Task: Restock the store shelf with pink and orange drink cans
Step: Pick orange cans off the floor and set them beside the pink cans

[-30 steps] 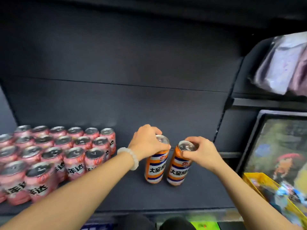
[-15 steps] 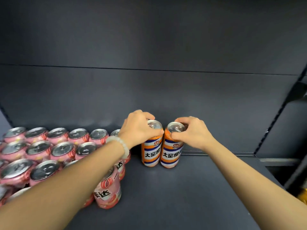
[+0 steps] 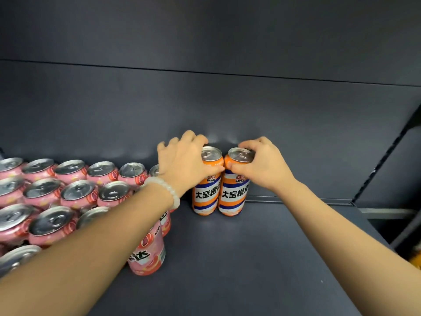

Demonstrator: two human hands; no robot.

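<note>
Two tall orange cans stand upright and touching at the back of the dark shelf [image 3: 250, 258]. My left hand [image 3: 182, 163] is at the left orange can [image 3: 206, 195]; its fingers are spread and lifted off the lid, and only the thumb touches the can's shoulder. My right hand [image 3: 266, 167] grips the right orange can [image 3: 234, 195] by its top rim, fingers curled over the far side and thumb on the near side. Several pink cans [image 3: 77, 192] fill the left of the shelf in rows, partly hidden under my left forearm.
The shelf's dark back panel [image 3: 227, 110] rises right behind the orange cans. A pink can [image 3: 148, 254] stands nearest the front, beside my left forearm. A slanted black upright [image 3: 382, 160] bounds the shelf on the right. Bare shelf lies in front of and right of the orange cans.
Both orange cans went from the shelf's front to its back and now stand against the panel. My left hand's fingers have spread off its can's lid; the right hand still grips.
</note>
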